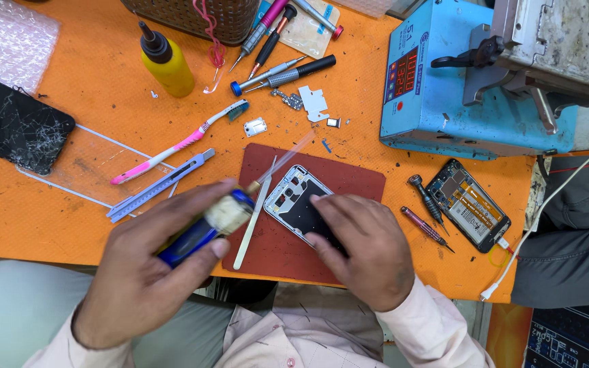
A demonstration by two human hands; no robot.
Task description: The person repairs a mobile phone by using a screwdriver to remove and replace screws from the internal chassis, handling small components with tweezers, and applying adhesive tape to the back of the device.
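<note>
**Phone frame under glue tube, repair bench, overhead view**

Left hand (141, 272), nearest the lens: grip pinched around a blue glue tube (202, 228), thumb and fingers pressed on its body; the long clear nozzle (288, 158) slants up and right over the work, blurred, so whether its tip touches anything cannot be told

Right hand (366, 249): laid flat, fingers spread and pressing down on a phone frame (294, 201), holding nothing, only steadying it

Phone frame: silver-edged, dark inside, lying tilted on a dark red mat (349, 184) at the middle of the orange bench (90, 88)

Beside the frame, touching the mat edge: a thin pale pry strip (253, 221)

Further items: pink and white toothbrush (172, 146); lilac utility knife (158, 185); yellow squeeze bottle (167, 63); cracked black screen (11, 123) at far left; opened phone (468, 204) at right, with two small screwdrivers (425, 197) just beside it; blue heating machine (458, 88) at the back

Step in hand, as judged: adhesive being brought to the frame's rim, frame pinned still. Next move calls for a steady nozzle tip along the narrow edge, light squeeze, and the holding fingers kept off the bead line
</note>
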